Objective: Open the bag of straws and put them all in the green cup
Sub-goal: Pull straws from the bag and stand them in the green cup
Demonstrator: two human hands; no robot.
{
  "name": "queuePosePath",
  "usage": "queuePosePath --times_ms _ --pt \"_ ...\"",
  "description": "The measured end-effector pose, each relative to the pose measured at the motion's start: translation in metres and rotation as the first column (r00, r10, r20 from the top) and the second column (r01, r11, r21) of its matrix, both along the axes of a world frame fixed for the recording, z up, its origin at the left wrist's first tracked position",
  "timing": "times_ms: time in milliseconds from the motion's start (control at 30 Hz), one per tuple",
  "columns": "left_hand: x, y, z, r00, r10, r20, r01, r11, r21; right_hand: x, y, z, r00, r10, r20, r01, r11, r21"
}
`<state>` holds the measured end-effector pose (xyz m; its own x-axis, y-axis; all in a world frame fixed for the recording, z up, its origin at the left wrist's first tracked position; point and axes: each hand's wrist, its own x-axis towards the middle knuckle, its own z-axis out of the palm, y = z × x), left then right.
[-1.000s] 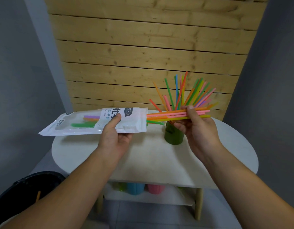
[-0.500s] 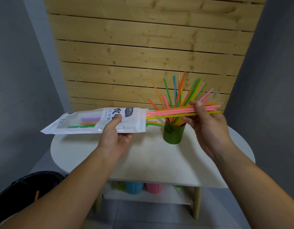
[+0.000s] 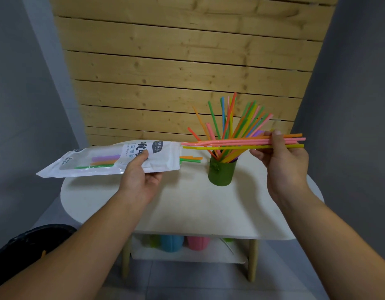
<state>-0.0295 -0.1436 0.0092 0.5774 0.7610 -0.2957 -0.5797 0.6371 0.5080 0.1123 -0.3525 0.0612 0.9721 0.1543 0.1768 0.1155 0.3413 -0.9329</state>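
Observation:
My left hand (image 3: pixel 141 178) grips the white straw bag (image 3: pixel 100 161) and holds it level above the table's left side, mouth to the right. A few straws stay inside, and orange and green tips (image 3: pixel 190 159) poke out of the mouth. My right hand (image 3: pixel 282 161) pinches a bundle of pink, orange and yellow straws (image 3: pixel 235 142), held level and just clear of the bag's mouth. The bundle crosses in front of the green cup (image 3: pixel 222 173), which stands on the table with several coloured straws (image 3: pixel 230 118) fanned out of it.
The white oval table (image 3: pixel 187 213) has a lower shelf holding blue (image 3: pixel 172 243) and pink cups (image 3: pixel 198 242). A black bin (image 3: pixel 29 245) stands on the floor at lower left. A wooden slat wall (image 3: pixel 187 72) rises behind the table.
My right hand has drawn the bundle of straws to the right, out of the bag, until their left ends cleared the mouth. The bag has stayed nearly still in my left hand.

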Motion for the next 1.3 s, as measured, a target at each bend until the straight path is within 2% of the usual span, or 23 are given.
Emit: queuePosePath --times_ms 133,333,533,833,1033,1133,1300 --pt "-0.001 0.001 -0.002 1.000 0.008 -0.012 -0.008 1.000 -0.008 -0.005 -0.013 0.003 0.997 -0.058 0.060 0.060 0.998 -0.030" --pt "0.002 -0.004 -0.004 1.000 -0.009 -0.027 0.009 1.000 0.008 -0.011 -0.039 0.007 0.957 -0.143 0.251 0.175 0.978 -0.109" --pt "0.008 -0.017 -0.004 0.998 -0.041 -0.037 0.042 0.999 0.017 -0.020 -0.052 0.001 0.922 -0.092 0.375 0.197 0.947 -0.252" --pt "0.013 -0.030 -0.006 0.993 -0.105 -0.054 0.109 0.992 0.067 -0.009 -0.040 -0.002 0.886 -0.080 0.457 0.268 0.892 -0.365" --pt "0.015 -0.031 -0.009 0.990 -0.130 -0.050 0.134 0.988 0.078 0.005 -0.024 0.001 0.902 0.003 0.431 0.226 0.849 -0.478" --pt "0.016 -0.031 -0.010 0.990 -0.131 -0.055 0.135 0.988 0.080 0.014 -0.017 0.006 0.912 0.000 0.410 0.221 0.843 -0.490" --pt "0.016 -0.029 -0.009 0.991 -0.119 -0.057 0.123 0.990 0.072 0.029 -0.018 0.019 0.893 -0.091 0.441 0.308 0.838 -0.450"
